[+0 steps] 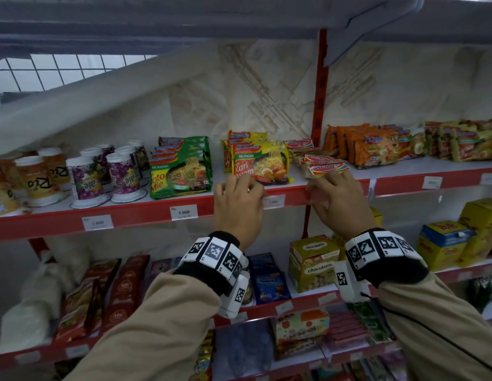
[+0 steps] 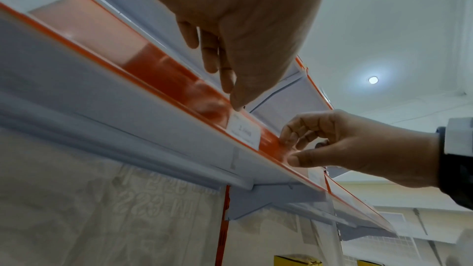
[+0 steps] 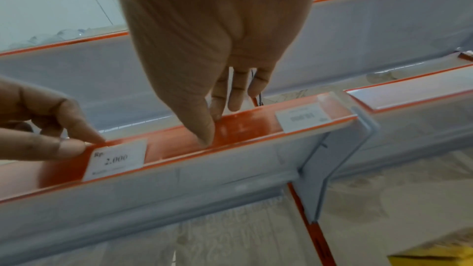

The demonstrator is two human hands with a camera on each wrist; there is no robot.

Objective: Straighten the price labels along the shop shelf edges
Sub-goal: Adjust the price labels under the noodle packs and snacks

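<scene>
Both hands on the red shelf rail [image 1: 134,215], centre of the head frame. Target is the 2.000 label [image 3: 116,159], sitting in the rail between the two hands, tipped slightly off the rail line.

Left hand [image 1: 238,207]: thumb and forefinger tips close together at the label's upper-left corner, other fingers curled. Looks like a light pinch at the corner, though whether it grips paper or only the rail's clear cover strip I cannot tell. Right hand [image 1: 339,203]: fingers extended and fairly straight, tips pressed flat on bare rail right of the label, holding nothing.

Handling, as a judgement: label is thin paper or card, near weightless, floppy, creases easily. It appears to sit behind a clear plastic strip, so it should slide along the channel rather than lift out. Best hold is at corners or end edges, nudging with fingertip friction through or under the strip; no pulling on the middle. Right hand can brace the strip while left squares the corner.

The 5.000 label [image 1: 184,212] further left looks level.
</scene>
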